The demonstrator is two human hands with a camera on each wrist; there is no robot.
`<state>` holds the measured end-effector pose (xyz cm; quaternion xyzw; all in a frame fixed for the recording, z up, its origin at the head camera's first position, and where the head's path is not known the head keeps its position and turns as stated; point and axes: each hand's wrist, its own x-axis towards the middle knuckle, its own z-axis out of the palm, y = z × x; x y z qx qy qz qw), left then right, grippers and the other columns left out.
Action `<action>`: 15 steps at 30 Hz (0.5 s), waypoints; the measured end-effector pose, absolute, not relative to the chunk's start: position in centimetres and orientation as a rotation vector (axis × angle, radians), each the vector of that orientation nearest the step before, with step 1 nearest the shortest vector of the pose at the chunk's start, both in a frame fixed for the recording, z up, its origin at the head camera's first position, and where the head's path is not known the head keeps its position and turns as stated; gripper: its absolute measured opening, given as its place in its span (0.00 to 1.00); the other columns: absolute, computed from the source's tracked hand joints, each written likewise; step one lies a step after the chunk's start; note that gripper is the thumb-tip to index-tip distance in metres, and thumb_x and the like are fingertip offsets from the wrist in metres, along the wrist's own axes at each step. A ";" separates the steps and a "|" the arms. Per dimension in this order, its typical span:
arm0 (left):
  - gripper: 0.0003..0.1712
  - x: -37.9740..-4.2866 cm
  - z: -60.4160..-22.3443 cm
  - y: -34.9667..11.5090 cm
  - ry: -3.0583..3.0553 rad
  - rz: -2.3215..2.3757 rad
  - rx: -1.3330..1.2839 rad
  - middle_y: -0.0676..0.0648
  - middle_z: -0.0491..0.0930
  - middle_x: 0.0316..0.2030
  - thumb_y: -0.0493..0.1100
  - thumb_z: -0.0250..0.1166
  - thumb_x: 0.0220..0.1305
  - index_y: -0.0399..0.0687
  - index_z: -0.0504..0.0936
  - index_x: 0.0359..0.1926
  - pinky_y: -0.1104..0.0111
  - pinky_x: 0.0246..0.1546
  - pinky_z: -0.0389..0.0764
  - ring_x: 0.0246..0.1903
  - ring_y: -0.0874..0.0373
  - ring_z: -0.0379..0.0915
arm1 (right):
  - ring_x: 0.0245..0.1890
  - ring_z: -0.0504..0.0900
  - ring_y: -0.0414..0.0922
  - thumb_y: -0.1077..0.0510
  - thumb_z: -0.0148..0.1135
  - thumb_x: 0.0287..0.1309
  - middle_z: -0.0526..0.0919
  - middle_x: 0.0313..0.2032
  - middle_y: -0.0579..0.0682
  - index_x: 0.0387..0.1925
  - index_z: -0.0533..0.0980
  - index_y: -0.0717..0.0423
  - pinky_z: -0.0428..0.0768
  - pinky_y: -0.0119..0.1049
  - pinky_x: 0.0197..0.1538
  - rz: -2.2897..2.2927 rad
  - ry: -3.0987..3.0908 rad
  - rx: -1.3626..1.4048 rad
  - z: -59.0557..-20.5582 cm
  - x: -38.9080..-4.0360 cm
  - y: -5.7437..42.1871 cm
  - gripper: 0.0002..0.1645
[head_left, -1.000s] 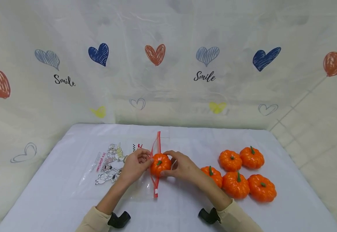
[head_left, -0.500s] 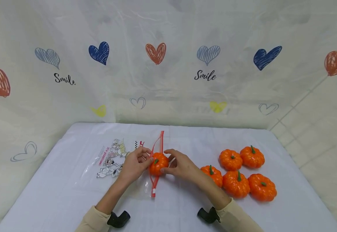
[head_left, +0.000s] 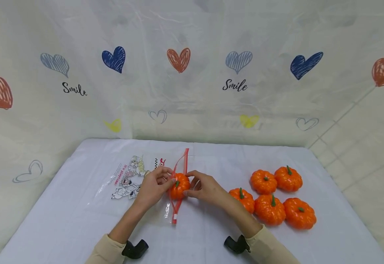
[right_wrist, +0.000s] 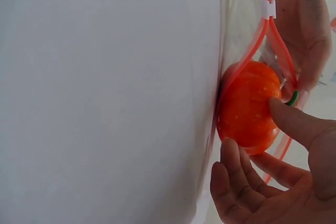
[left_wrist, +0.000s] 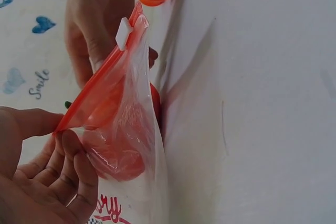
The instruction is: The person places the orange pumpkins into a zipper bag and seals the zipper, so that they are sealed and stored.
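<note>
A small orange pumpkin [head_left: 180, 187] with a green stem sits in the mouth of a clear zip bag [left_wrist: 137, 129], partly inside it. My left hand [head_left: 155, 186] pinches the bag's red zip edge [left_wrist: 92, 86] between thumb and fingers, lifting one side of the mouth. From the other side, my right hand [head_left: 208, 189] holds the pumpkin, thumb near the stem and fingertips against its lower side, as the right wrist view shows. A white slider [right_wrist: 268, 9] sits near one end of the zip. Cartoon animals [head_left: 130, 181] are printed on the bag lying flat to the left.
Several more orange pumpkins [head_left: 269, 211] stand grouped on the white tablecloth [head_left: 205, 234] at the right, one close beside the right forearm. A pale curtain [head_left: 205, 29] with printed hearts hangs behind the table.
The pumpkin has moved a little left, deeper into the bag's mouth, and the right hand followed slightly. The zip's far end has shifted right and its near end slightly left.
</note>
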<state>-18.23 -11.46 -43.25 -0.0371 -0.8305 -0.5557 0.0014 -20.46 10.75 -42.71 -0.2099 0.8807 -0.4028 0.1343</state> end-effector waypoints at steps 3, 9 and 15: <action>0.13 -18.2 -43.3 -11.5 -2.609 -1.743 -0.116 0.45 0.84 0.34 0.41 0.72 0.66 0.47 0.84 0.50 0.76 0.28 0.75 0.29 0.57 0.74 | 0.35 0.79 0.43 0.53 0.76 0.59 0.85 0.40 0.51 0.64 0.75 0.55 0.81 0.29 0.36 -1.172 2.546 -0.600 -42.7 -20.4 10.6 0.34; 0.12 -18.2 -43.1 -11.5 -2.612 -1.734 -0.112 0.45 0.85 0.34 0.42 0.72 0.66 0.47 0.84 0.49 0.76 0.28 0.76 0.29 0.57 0.74 | 0.37 0.80 0.43 0.54 0.76 0.60 0.85 0.42 0.51 0.62 0.75 0.56 0.83 0.31 0.37 -1.176 2.548 -0.548 -42.5 -20.5 10.5 0.32; 0.13 -18.1 -43.0 -11.4 -2.609 -1.721 -0.117 0.46 0.85 0.35 0.42 0.72 0.66 0.47 0.84 0.50 0.76 0.29 0.77 0.30 0.57 0.75 | 0.38 0.82 0.43 0.55 0.75 0.60 0.86 0.43 0.52 0.60 0.76 0.55 0.84 0.32 0.38 -1.183 2.548 -0.536 -42.5 -20.5 10.3 0.28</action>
